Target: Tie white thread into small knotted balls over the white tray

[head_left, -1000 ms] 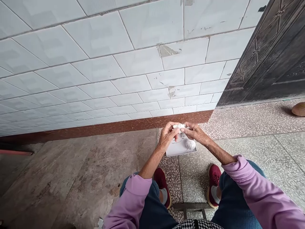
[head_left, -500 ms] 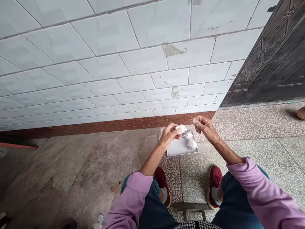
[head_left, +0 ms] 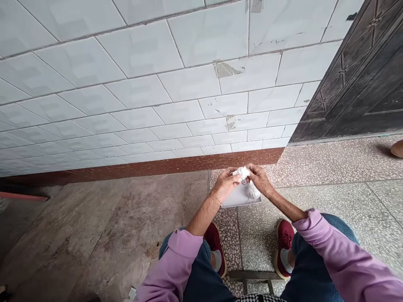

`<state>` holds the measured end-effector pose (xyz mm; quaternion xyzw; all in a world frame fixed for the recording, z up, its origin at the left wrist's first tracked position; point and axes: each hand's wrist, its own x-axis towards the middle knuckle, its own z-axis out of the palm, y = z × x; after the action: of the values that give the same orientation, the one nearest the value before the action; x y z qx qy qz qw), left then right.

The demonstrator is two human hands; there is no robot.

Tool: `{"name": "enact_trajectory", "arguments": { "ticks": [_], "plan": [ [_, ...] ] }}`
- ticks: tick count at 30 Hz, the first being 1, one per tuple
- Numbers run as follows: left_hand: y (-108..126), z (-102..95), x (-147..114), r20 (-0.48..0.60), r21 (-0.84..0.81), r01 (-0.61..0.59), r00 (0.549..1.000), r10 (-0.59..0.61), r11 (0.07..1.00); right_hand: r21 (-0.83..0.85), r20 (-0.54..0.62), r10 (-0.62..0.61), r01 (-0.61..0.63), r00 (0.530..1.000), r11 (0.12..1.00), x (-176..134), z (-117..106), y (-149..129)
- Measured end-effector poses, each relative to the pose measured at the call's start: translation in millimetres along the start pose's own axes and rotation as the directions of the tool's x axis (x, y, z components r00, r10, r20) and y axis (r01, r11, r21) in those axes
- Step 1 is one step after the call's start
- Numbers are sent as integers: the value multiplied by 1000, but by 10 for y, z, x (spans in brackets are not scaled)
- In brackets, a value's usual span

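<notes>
My left hand [head_left: 225, 183] is closed around a small, ruffled piece of white yarn work [head_left: 242, 172], held above a shallow tray. At the right edge of that piece, the fingers of my right hand [head_left: 258, 178] are pinched together and touch it. Whatever is between those fingertips is too small to make out. Below the hands, a ball of white yarn [head_left: 253, 192] lies in the white box lid or tray [head_left: 234, 198]. A second yarn ball is mostly hidden behind my hands.
A white tiled wall [head_left: 179, 84] with a reddish-brown base strip [head_left: 157, 166] rises in front. To the right is a dark carved door [head_left: 362, 84]. A wooden stool bar [head_left: 255, 275] shows between my red shoes [head_left: 285, 235]. A brown rounded object [head_left: 397, 149] lies far right.
My right hand has moved left and slightly down, from apart on the right to touching the white yarn work. My left hand still holds it and has shifted only slightly.
</notes>
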<state>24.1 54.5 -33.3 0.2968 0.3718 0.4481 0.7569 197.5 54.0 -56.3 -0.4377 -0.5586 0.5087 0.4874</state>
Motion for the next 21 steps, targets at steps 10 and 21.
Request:
{"name": "enact_trajectory", "arguments": {
  "ticks": [10, 21],
  "plan": [
    [94, -14, 53, -90, 521, -303, 910, 404, 798, -480, 363, -59, 241, 930, 844, -208, 90, -129],
    [199, 8, -58, 214, 325, -29, 976, -44, 945, -363, 171, -172, 225, 970, 904, 56, -437, -335]
  ]
}}
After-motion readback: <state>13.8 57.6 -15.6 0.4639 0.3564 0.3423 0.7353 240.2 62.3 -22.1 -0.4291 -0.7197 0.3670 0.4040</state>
